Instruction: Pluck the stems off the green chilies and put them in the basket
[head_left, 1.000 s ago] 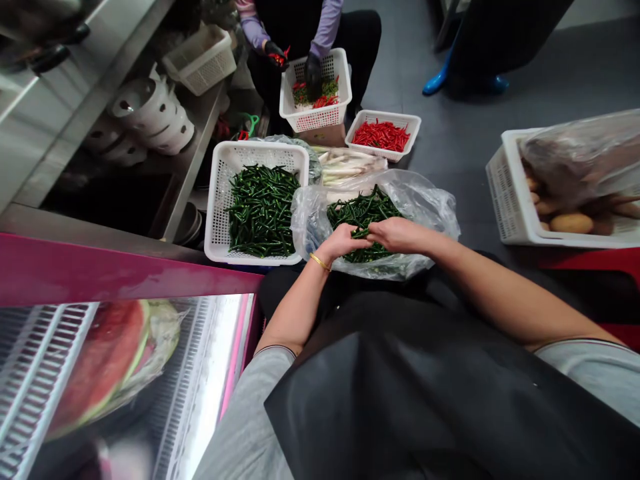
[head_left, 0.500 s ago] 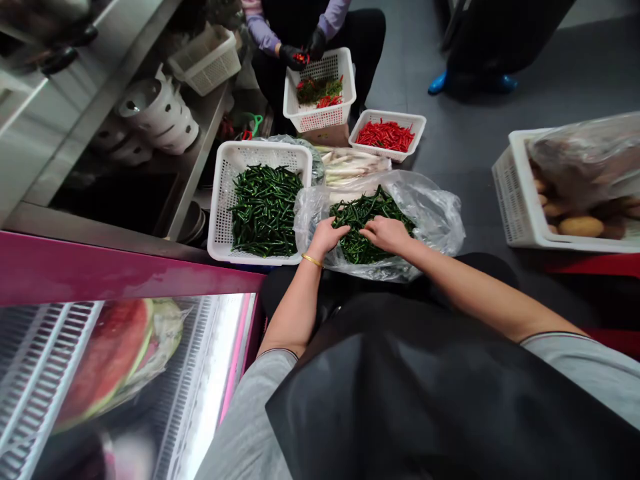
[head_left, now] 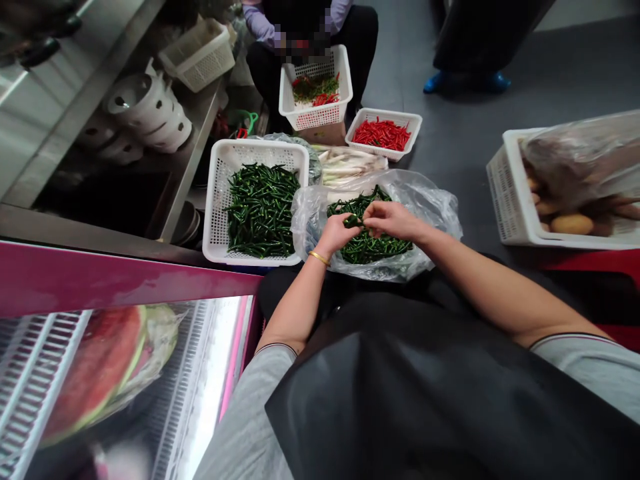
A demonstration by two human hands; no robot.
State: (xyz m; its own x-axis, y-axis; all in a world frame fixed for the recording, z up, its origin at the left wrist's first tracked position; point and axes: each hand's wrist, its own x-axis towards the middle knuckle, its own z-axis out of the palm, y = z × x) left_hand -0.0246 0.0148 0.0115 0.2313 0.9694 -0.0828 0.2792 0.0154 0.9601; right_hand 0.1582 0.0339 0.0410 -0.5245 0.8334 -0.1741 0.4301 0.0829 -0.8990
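Note:
My left hand [head_left: 337, 235] is closed around a green chili [head_left: 353, 221] above the open plastic bag [head_left: 435, 207]. The fingertips of my right hand [head_left: 393, 220] pinch at the right end of that chili, so both hands meet there. Whether the left fingers hold more than one chili is hard to see. Below the hands lies a heap of thin green chilies [head_left: 377, 248] inside the bag. To the left stands a white basket [head_left: 216, 200] with a large pile of green chilies [head_left: 263, 210].
Long white-stemmed vegetables [head_left: 350, 165] lie behind the bag. A shallow basket of red chilies [head_left: 383, 135] stands beyond. A seated co-worker [head_left: 367, 40] has a white basket [head_left: 315, 120] in front. A potato crate [head_left: 510, 200] is at right, metal shelving [head_left: 195, 160] at left.
Both hands have risen from the chili heap and come together, with a green chili now between them. The camera view has shifted slightly.

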